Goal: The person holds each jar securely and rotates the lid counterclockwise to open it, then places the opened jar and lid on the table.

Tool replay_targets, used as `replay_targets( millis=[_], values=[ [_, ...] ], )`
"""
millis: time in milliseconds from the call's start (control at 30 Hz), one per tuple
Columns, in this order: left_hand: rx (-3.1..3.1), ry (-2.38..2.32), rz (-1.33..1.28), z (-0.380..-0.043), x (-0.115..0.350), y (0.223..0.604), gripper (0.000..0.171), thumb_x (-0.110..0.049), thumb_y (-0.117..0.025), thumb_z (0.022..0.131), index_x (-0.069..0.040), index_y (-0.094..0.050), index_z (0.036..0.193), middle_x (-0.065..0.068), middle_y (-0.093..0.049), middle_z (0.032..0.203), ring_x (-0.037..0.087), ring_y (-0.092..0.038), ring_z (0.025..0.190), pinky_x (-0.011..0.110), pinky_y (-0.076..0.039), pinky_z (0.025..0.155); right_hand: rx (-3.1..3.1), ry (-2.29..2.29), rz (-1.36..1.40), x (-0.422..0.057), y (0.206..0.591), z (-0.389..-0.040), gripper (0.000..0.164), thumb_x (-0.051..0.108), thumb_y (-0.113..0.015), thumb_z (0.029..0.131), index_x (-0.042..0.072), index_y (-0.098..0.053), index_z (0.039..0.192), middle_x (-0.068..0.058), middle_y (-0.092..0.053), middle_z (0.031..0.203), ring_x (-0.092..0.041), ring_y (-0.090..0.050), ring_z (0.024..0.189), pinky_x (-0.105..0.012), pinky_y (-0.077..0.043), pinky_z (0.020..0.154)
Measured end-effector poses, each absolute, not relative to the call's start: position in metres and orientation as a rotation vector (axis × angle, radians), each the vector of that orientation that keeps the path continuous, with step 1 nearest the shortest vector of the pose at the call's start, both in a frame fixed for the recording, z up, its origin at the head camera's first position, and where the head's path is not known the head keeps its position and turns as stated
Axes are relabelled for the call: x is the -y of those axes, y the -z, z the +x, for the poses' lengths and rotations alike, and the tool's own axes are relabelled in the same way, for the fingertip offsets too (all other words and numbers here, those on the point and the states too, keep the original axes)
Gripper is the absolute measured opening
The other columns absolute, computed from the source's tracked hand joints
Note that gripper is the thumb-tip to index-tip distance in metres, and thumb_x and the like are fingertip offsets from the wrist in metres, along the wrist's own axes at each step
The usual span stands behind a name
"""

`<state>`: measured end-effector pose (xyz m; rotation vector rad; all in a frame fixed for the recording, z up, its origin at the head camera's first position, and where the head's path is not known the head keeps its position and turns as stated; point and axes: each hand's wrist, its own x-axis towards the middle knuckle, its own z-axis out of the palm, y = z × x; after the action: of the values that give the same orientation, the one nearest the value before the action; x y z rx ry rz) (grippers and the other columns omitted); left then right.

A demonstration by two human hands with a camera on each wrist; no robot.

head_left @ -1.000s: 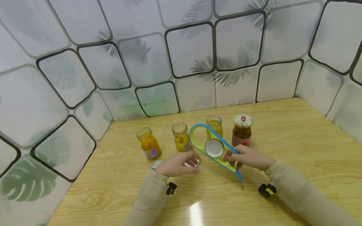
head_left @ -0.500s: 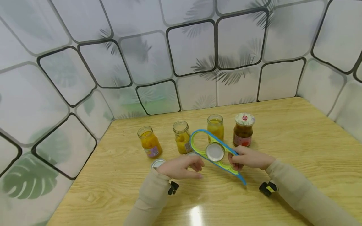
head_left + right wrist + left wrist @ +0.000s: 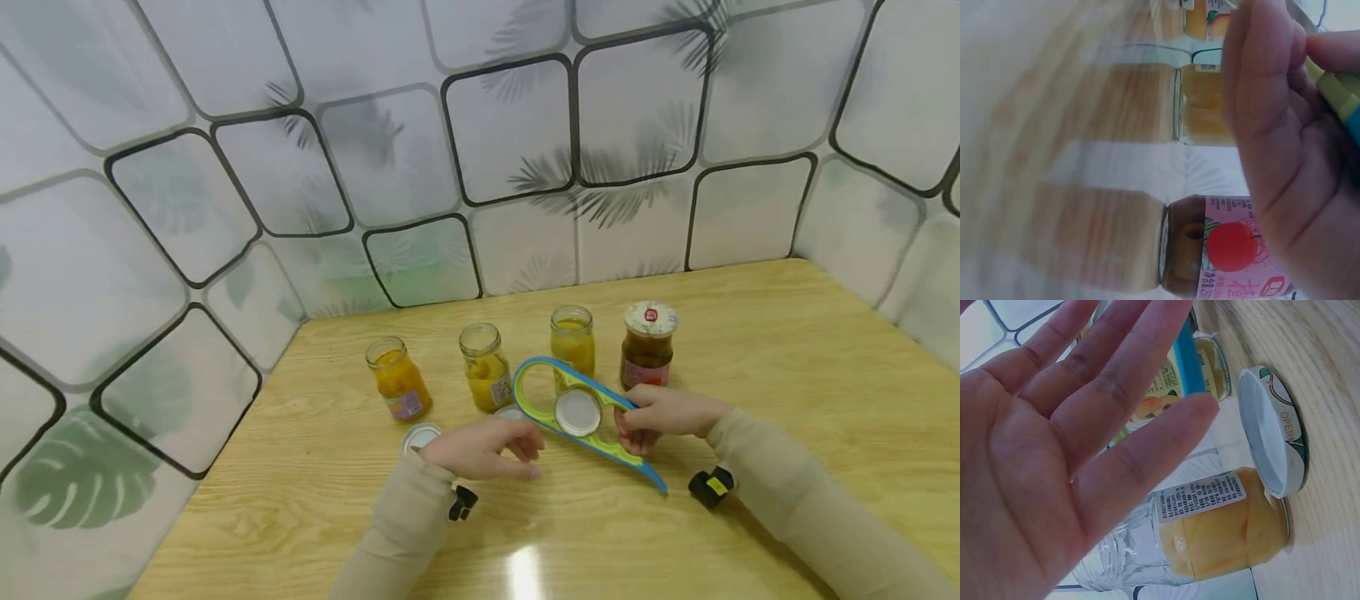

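Note:
My right hand [image 3: 660, 414] grips the handle end of a blue and green jar opener [image 3: 536, 361], held tilted over the table. A round metal lid [image 3: 578, 412] sits in one of the opener's holes, its pale inner side showing. My left hand [image 3: 487, 450] hovers left of the opener with relaxed fingers and holds nothing; its bare palm shows in the left wrist view. Behind it a loose lid [image 3: 510, 412], partly hidden, lies by an uncapped jar of yellow fruit [image 3: 489, 379]. Another lid [image 3: 422, 434] lies beside my left wrist.
An uncapped jar with orange contents [image 3: 401, 387] stands at left. Another open yellow jar [image 3: 573, 337] stands behind the opener. The dark jar with a red fruit label [image 3: 647, 350] wears its lid, just beyond my right hand. Patterned cloth walls [image 3: 517, 250] bound the wooden table.
My right hand has brought the jar opener, with the lid in it, lower and slightly right, nearer to me. The left hand has shifted a little right and towards me.

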<state>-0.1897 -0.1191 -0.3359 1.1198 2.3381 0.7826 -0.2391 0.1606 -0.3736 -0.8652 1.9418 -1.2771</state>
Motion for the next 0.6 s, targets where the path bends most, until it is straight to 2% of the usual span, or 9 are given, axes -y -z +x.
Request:
replay_targets(
  millis=[200, 600],
  values=[
    [-2.341, -0.790, 1.133, -0.1902, 0.1197, 0.3372, 0.028, -0.019, -0.058, 0.086, 0.000, -0.053, 0.106, 0.009, -0.058, 0.099, 0.004, -0.055, 0.087, 0.021, -0.044, 0.081, -1.939, 1.253, -0.809, -0.1607, 0.3728, -0.2411, 0.018, 0.002, -0.039, 0.086, -0.004, -0.054, 0.076, -0.009, -0.058, 0.070, -0.013, -0.056, 0.062, -0.025, -0.050, 0.053],
    [-2.337, -0.793, 1.106, -0.1894, 0.1193, 0.3365, 0.031, -0.020, -0.058, 0.087, -0.001, -0.052, 0.109, 0.009, -0.058, 0.099, 0.004, -0.055, 0.087, 0.022, -0.044, 0.082, -1.917, 1.267, -0.760, -0.1625, 0.3725, -0.2386, 0.017, 0.006, -0.039, 0.089, -0.001, -0.051, 0.079, -0.012, -0.061, 0.075, -0.017, -0.059, 0.065, -0.029, -0.052, 0.057]
  ],
)
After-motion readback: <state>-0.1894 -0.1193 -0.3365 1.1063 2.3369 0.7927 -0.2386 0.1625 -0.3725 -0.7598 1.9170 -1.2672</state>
